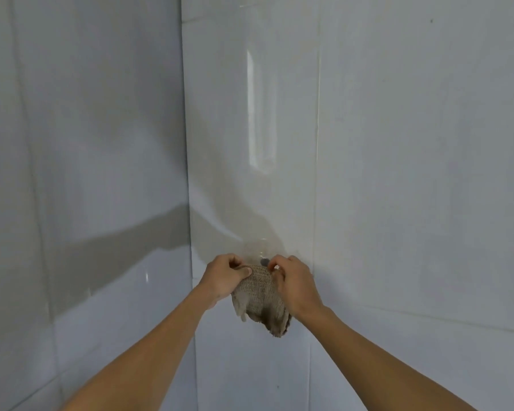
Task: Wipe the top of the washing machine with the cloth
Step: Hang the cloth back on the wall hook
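Observation:
A beige, coarse-woven cloth (260, 298) hangs against the white tiled wall, its lower edge darker and frayed. My left hand (224, 275) pinches the cloth's top left corner. My right hand (296, 284) grips the top right edge. Both hands hold the cloth up at a clear suction hook (263, 256) with a small grey peg, stuck on the wall just above the cloth. The washing machine is not in view.
White glossy wall tiles (398, 173) fill the view and meet in a corner (187, 173) to the left of the hook. A grey shadow lies across the left wall. Both forearms reach in from the bottom edge.

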